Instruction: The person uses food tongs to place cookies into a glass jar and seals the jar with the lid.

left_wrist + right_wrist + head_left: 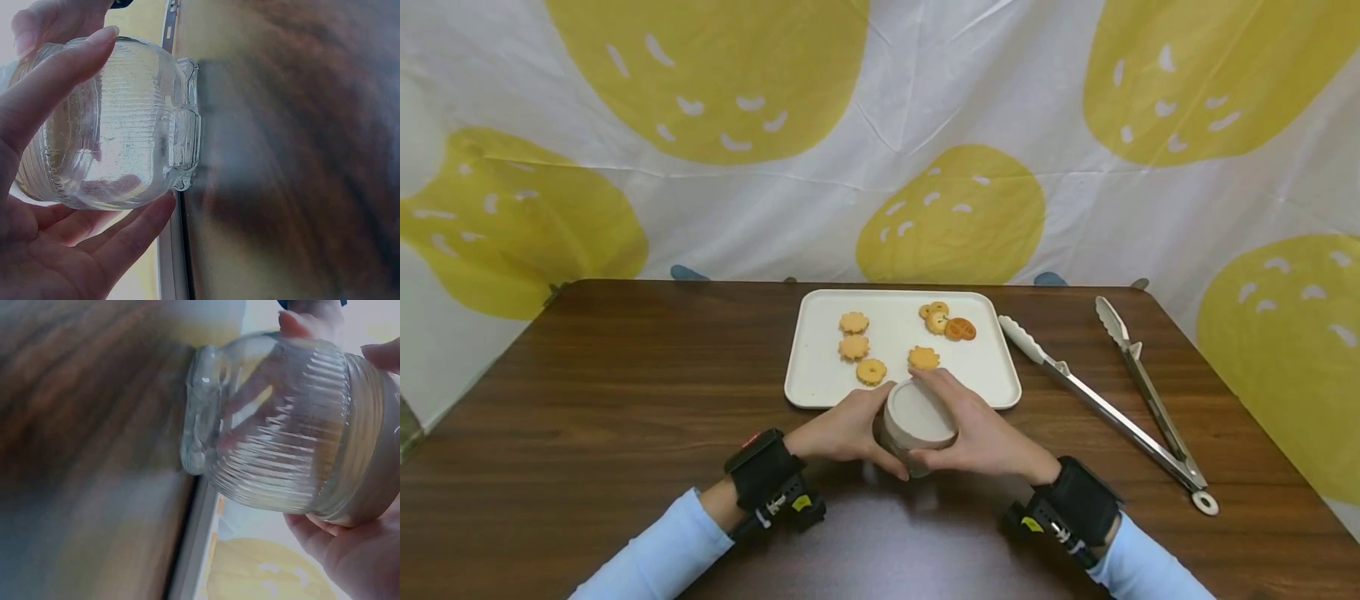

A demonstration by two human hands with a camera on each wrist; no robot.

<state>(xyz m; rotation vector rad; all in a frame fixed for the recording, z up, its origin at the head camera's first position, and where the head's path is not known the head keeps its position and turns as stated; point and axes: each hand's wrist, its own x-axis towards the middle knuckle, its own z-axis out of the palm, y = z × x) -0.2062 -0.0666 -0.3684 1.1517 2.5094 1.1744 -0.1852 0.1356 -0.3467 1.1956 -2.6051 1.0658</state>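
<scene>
A ribbed clear glass jar [134, 112] with a pale lid [919, 414] stands at the tray's front edge, its footed base right at the tabletop in both wrist views. My left hand [848, 429] holds the jar from the left, thumb in front and fingers round the far side. From the right, my right hand [981, 432] grips around the lid, thumb at the near rim and fingers at the far rim. In the right wrist view the glass jar [275, 431] looks see-through, with no cookies showing inside.
Behind the jar lies a white tray [820, 312] with several cookies, among them a flower-shaped one [853, 347] and a brown pretzel-shaped one [960, 329]. Metal tongs [1105, 407] with pale tips lie spread on the brown table [625, 400] at right. A patterned cloth [760, 217] hangs behind.
</scene>
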